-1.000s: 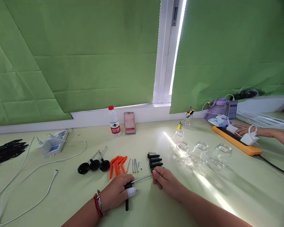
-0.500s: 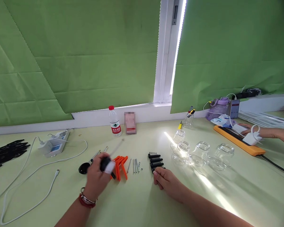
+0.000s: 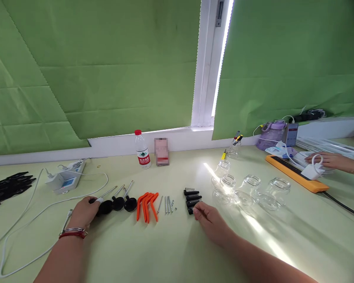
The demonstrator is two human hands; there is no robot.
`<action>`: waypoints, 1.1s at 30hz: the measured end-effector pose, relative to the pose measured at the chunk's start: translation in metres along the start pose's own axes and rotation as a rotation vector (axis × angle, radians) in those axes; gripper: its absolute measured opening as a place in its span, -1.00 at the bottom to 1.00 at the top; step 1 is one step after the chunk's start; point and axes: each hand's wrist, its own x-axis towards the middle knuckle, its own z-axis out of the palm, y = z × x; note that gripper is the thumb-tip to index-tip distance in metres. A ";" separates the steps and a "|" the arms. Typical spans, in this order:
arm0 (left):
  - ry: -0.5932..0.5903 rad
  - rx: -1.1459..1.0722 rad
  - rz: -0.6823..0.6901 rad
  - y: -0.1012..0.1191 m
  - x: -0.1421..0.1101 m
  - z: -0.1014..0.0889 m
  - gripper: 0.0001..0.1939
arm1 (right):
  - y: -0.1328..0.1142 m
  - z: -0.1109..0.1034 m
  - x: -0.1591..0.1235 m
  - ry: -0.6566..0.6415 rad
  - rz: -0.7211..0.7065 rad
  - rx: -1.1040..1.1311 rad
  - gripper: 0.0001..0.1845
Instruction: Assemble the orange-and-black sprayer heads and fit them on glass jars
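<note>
My left hand lies on the table at the left end of a row of black-knobbed metal rods. Its fingers are closed around the knob of one more such rod, whose shaft points away to the upper right. My thumb wears a white bandage. My right hand rests further right, with thumb and forefinger pinching the nearest of several small black pieces with springs. Between my hands lie orange hooks and thin metal pins.
Several clear glass jars stand to the right. A water bottle is at the back, and a white charger with its cable is on the left beside black parts. Another person's hand rests by an orange power strip.
My left hand swung the knobbed rod from in front of me over to the left end of the rod row. My right hand let go of the rod's tip and closed on a black piece.
</note>
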 end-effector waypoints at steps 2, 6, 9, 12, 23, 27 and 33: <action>-0.022 0.008 -0.027 0.003 -0.002 0.002 -0.76 | 0.003 -0.006 0.003 0.128 -0.023 -0.073 -0.76; -0.009 0.041 -0.032 0.004 -0.001 0.002 -0.71 | 0.010 -0.018 0.007 0.222 -0.025 -0.211 -0.92; 0.027 0.088 -0.009 0.005 -0.001 0.001 -0.69 | 0.012 -0.020 0.007 0.171 -0.011 -0.294 -0.88; 0.136 0.136 0.041 0.010 -0.005 -0.001 -0.65 | 0.010 -0.018 0.005 0.128 -0.013 -0.337 -0.84; 0.303 -0.133 1.203 0.079 -0.101 0.026 -0.74 | -0.010 0.013 -0.011 -0.080 -0.170 -0.339 -0.84; -0.301 -0.016 1.392 0.099 -0.140 0.047 -0.60 | -0.009 0.014 -0.010 -0.092 -0.280 -0.319 -0.84; -0.600 0.043 1.450 0.104 -0.154 0.059 -0.44 | 0.000 -0.011 0.008 0.158 -0.194 -0.429 -0.77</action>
